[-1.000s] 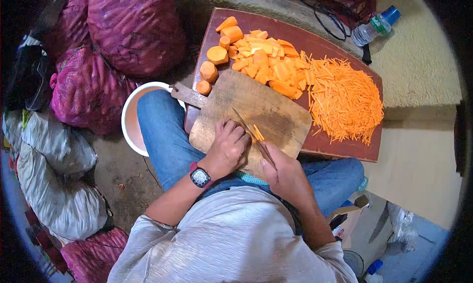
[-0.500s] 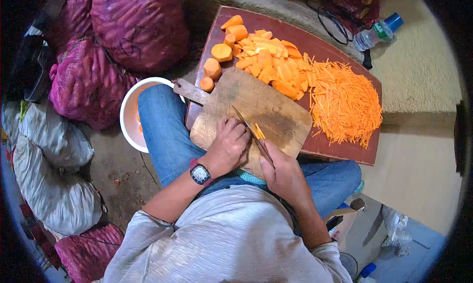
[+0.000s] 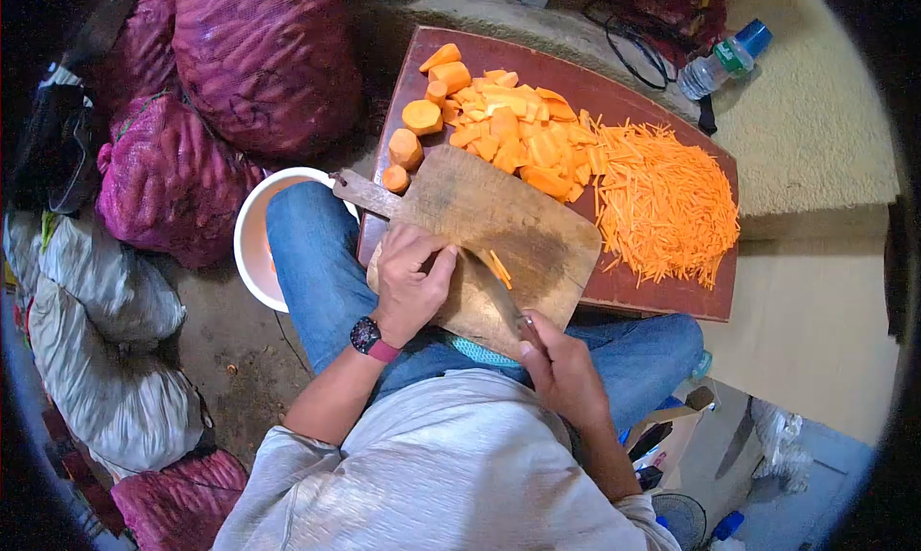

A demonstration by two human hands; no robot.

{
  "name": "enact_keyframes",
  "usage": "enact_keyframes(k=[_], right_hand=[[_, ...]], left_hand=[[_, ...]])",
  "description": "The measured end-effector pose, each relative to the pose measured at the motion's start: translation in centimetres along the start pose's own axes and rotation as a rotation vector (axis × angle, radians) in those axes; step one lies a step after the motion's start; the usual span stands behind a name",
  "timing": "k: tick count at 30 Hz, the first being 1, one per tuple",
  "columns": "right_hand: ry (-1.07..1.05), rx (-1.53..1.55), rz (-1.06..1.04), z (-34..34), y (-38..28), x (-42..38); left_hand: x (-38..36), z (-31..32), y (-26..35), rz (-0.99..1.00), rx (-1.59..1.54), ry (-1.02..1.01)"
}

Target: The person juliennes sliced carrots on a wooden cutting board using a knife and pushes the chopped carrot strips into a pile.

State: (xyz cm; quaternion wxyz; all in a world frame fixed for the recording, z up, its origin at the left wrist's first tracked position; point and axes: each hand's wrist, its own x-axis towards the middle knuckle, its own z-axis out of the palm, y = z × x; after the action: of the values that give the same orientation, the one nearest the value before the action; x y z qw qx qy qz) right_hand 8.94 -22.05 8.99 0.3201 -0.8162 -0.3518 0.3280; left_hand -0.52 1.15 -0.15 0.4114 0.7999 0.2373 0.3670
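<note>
A wooden cutting board [image 3: 480,201] with a handle lies across my lap. My right hand [image 3: 568,371] grips a knife [image 3: 504,300], its blade slanting over the board toward the upper left. Beside the blade are a few thin carrot sticks [image 3: 500,269]. My left hand [image 3: 414,275] rests on the board's left part, fingers curled and thumb against forefinger near the knife's tip; whatever is between them is hidden.
On the dark red table [image 3: 576,67] are carrot chunks [image 3: 422,117], sliced carrot [image 3: 523,134] and a heap of carrot shreds [image 3: 667,206]. A white basin [image 3: 251,254] is beside my knee. Purple mesh sacks [image 3: 264,62] stand left, a plastic bottle [image 3: 710,74] far right.
My left hand has moved left and up along the board, its thumb now showing. My right hand has shifted slightly right and down with the knife, whose broad blade shows more.
</note>
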Motion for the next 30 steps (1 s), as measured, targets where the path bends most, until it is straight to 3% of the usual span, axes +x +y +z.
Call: enact_keyframes(k=[3, 7, 8, 10, 11, 13, 14, 17, 27, 30], right_hand=[[0.169, -0.072, -0.051, -2.0, 2.4, -0.2], [0.378, -0.089, 0.03, -5.7, 4.3, 0.8], [0.387, -0.089, 0.031, -6.3, 4.4, 0.9], [0.333, -0.064, 0.231, -7.5, 3.8, 1.2], [0.341, -0.059, 0.23, -7.3, 4.3, 1.1], [0.398, -0.041, -0.011, -6.2, 4.5, 1.2], [0.343, 0.066, 0.101, -5.8, 4.3, 0.9], [0.382, -0.052, 0.008, -4.9, 4.9, 0.9], [0.312, 0.05, 0.072, -7.8, 6.4, -0.3], [0.498, -0.108, 0.057, -9.9, 8.3, 0.5]], left_hand=[[-0.2, 0.3, -0.4, 0.072, 0.052, -0.047], [-0.2, 0.6, -0.4, 0.157, 0.163, -0.158], [-0.3, 0.7, -0.3, 0.167, 0.194, -0.168], [-0.2, 0.8, -0.1, 0.187, 0.225, -0.178], [-0.1, 0.8, 0.0, 0.184, 0.24, -0.191], [0.1, 0.7, 0.2, 0.194, 0.258, -0.211], [0.2, 0.8, 0.3, 0.195, 0.265, -0.218], [0.3, 1.0, 0.5, 0.169, 0.269, -0.254], [2.0, 2.6, 2.8, 0.149, 0.207, -0.37], [2.7, 3.8, 3.3, 0.172, 0.167, -0.425]])
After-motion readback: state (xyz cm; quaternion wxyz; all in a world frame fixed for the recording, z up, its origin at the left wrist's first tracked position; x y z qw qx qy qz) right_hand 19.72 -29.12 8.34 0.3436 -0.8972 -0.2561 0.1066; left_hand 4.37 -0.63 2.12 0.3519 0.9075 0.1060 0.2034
